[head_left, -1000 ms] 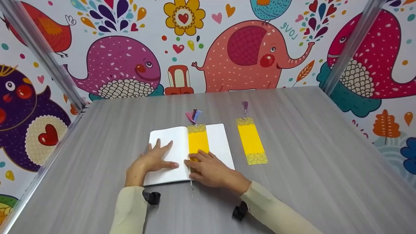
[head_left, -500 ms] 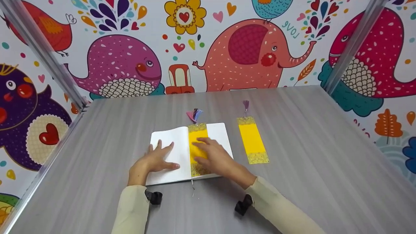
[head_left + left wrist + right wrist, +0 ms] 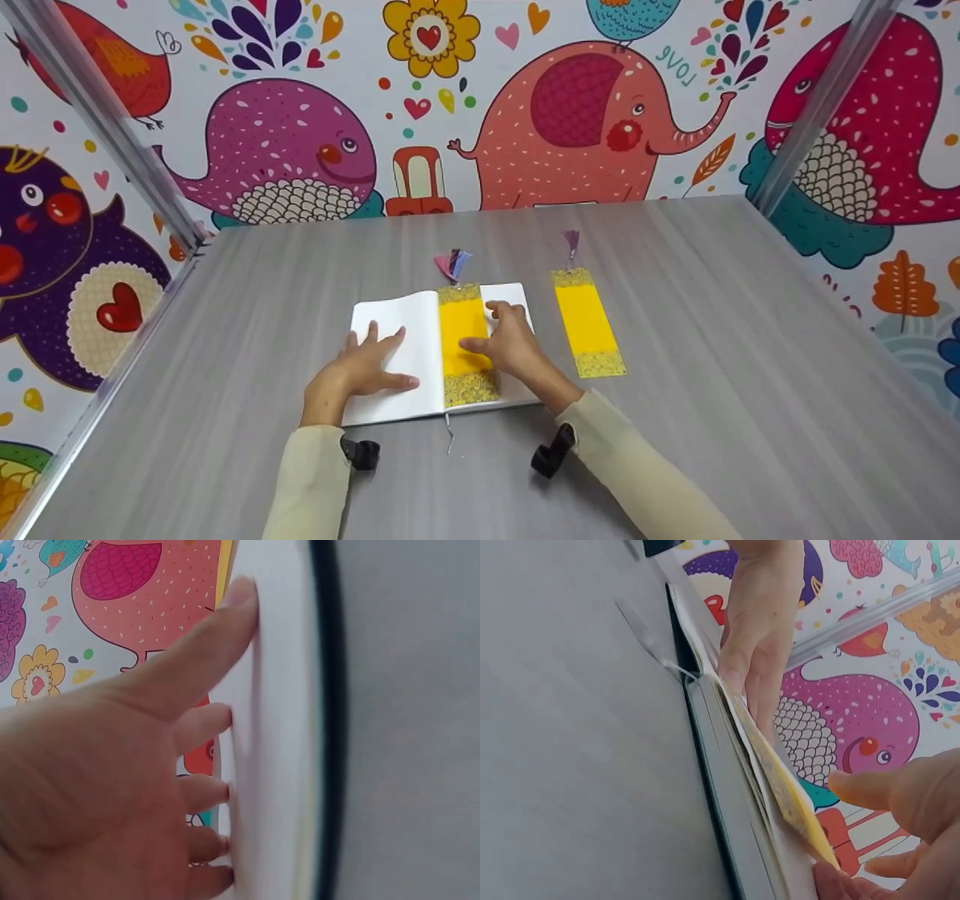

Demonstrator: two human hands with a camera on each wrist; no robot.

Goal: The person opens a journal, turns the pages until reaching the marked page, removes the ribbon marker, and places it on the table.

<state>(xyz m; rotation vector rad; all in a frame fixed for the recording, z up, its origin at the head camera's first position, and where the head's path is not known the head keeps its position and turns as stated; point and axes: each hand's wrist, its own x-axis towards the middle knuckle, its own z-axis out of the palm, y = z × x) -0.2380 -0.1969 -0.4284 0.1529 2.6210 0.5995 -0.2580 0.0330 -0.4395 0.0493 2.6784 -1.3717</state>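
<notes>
Sleeves (image 3: 309, 480) in pale cream reach in from the near side of the notebook (image 3: 401, 311), with black devices (image 3: 551, 454) at the wrists. A thin ribbon (image 3: 450, 435) trails from the notebook's near edge onto the grey bench (image 3: 712, 337). On the notebook's left page, the left hand (image 3: 364, 367) rests with fingers spread, fingertips touching the paper, gripping nothing. At the notebook's right page, the right hand (image 3: 514, 341) has its fingers relaxed and its thumb held apart from them; whether a lower fingertip touches the yellow bookmark (image 3: 463, 322) or only the page, I cannot tell. That bookmark lies on the notebook's right page, beside the fold, with patterned bands at both ends and a pink-and-blue tassel (image 3: 454, 264) reaching past the notebook's far edge. To the right of the notebook, apart from it, a second yellow bookmark (image 3: 589, 319) lies on the bench, its purple tassel (image 3: 572, 244) pointing away. Beyond the notebook, a wall (image 3: 465, 37) printed with cartoon animals stands behind the bench.
</notes>
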